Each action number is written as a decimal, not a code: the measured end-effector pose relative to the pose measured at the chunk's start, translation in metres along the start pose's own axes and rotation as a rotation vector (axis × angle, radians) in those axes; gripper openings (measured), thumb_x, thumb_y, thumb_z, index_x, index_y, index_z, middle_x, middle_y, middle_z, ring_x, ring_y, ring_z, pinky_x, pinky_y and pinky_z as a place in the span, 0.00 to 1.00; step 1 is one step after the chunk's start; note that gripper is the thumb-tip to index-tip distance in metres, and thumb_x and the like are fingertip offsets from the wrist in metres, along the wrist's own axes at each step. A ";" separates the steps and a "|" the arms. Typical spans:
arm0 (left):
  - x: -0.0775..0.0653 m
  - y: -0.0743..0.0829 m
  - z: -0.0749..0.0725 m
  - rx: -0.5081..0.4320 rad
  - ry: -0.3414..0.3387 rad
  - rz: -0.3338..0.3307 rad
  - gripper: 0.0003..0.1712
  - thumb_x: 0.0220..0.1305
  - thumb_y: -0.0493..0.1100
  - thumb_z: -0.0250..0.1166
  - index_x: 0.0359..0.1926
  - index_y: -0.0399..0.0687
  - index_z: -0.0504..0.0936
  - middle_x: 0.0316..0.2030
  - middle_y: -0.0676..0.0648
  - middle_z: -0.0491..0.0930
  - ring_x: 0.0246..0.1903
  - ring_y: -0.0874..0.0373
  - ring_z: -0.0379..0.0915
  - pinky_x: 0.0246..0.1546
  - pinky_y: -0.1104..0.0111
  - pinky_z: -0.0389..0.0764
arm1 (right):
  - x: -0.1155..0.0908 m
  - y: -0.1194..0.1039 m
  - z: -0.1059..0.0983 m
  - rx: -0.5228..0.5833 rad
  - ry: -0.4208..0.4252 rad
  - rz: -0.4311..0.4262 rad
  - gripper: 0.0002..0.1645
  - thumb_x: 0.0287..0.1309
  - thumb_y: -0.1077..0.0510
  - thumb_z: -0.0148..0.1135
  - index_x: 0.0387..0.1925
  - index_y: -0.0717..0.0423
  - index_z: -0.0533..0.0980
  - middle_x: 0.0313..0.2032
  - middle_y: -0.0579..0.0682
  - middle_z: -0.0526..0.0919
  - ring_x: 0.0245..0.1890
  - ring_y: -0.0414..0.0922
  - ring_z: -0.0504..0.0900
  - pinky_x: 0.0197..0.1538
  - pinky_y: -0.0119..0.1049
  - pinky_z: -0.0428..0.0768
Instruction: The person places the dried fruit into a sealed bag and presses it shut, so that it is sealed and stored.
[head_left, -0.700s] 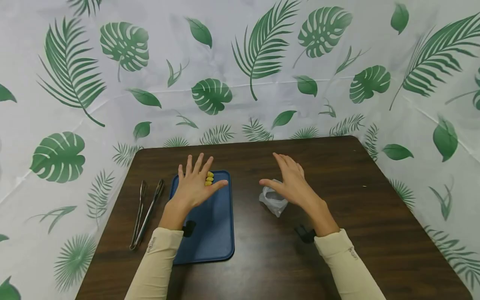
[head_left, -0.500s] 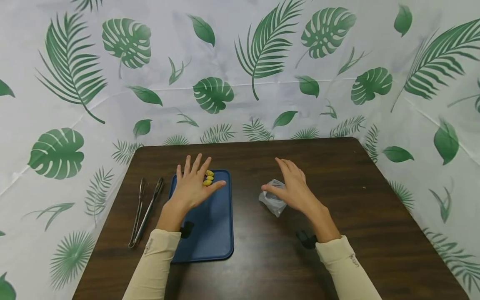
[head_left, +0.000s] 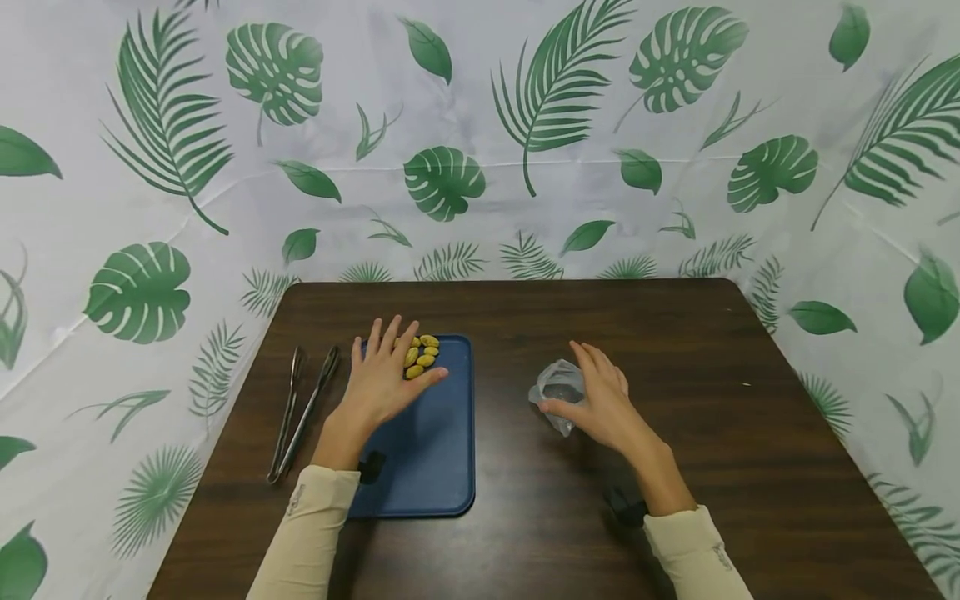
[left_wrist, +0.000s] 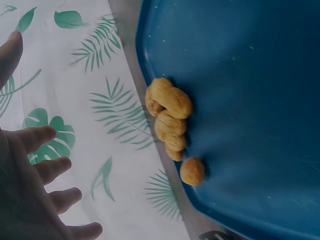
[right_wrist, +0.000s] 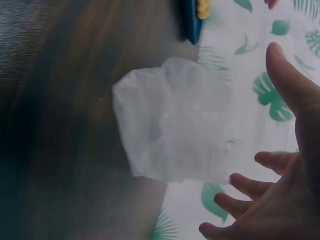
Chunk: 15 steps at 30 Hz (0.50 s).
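Observation:
My left hand [head_left: 378,379] hovers over the blue tray [head_left: 442,467], fingers spread and nothing held. Several yellow-tan peanuts in their shells [head_left: 426,360] lie at the tray's far end, partly hidden behind that hand. In the left wrist view the peanuts [left_wrist: 172,102] cluster along the tray's edge, one sitting a little apart. A clear plastic bag [head_left: 557,371] stands on the table with its mouth up. Close over its right side is my right hand [head_left: 606,408], thumb apart from relaxed fingers. The right wrist view has the bag [right_wrist: 170,125] in front of the empty hand.
Metal tongs [head_left: 302,425] lie spread on the table [head_left: 540,533] left of the tray. A leaf-print cloth [head_left: 480,200] hangs behind the table and at its sides.
The right hand has come down and nearer over the bag. The left hand has shifted slightly, leaving more peanuts in sight. The head view has turned a little to the left.

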<state>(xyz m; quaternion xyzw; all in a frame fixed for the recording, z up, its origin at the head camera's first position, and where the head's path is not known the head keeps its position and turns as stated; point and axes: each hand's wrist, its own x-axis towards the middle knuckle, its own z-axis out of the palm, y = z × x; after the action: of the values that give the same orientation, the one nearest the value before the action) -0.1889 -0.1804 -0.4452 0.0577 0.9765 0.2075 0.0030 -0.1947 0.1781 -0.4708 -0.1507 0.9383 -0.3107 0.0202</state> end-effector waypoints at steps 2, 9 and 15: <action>0.001 -0.004 0.002 0.001 0.005 -0.002 0.57 0.65 0.79 0.56 0.84 0.60 0.46 0.84 0.43 0.39 0.83 0.39 0.25 0.77 0.34 0.31 | -0.002 0.004 0.002 0.006 0.000 0.009 0.71 0.52 0.32 0.76 0.83 0.50 0.46 0.81 0.63 0.50 0.81 0.63 0.48 0.74 0.75 0.41; -0.004 -0.014 0.007 0.004 0.022 -0.011 0.56 0.66 0.75 0.59 0.83 0.55 0.50 0.83 0.40 0.43 0.83 0.37 0.30 0.76 0.33 0.36 | -0.008 0.016 0.014 0.046 -0.009 0.016 0.71 0.50 0.32 0.77 0.83 0.47 0.45 0.81 0.65 0.47 0.80 0.68 0.47 0.72 0.76 0.45; -0.010 -0.015 0.011 -0.006 0.031 -0.006 0.55 0.67 0.72 0.61 0.83 0.54 0.51 0.83 0.40 0.45 0.82 0.37 0.33 0.76 0.33 0.37 | -0.010 0.024 0.023 0.087 -0.017 0.039 0.73 0.48 0.34 0.79 0.83 0.41 0.43 0.81 0.65 0.46 0.79 0.70 0.48 0.70 0.77 0.50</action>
<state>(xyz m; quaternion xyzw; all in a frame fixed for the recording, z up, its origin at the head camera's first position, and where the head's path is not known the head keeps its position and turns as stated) -0.1808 -0.1912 -0.4612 0.0513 0.9760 0.2112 -0.0112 -0.1889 0.1864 -0.5038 -0.1341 0.9264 -0.3495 0.0409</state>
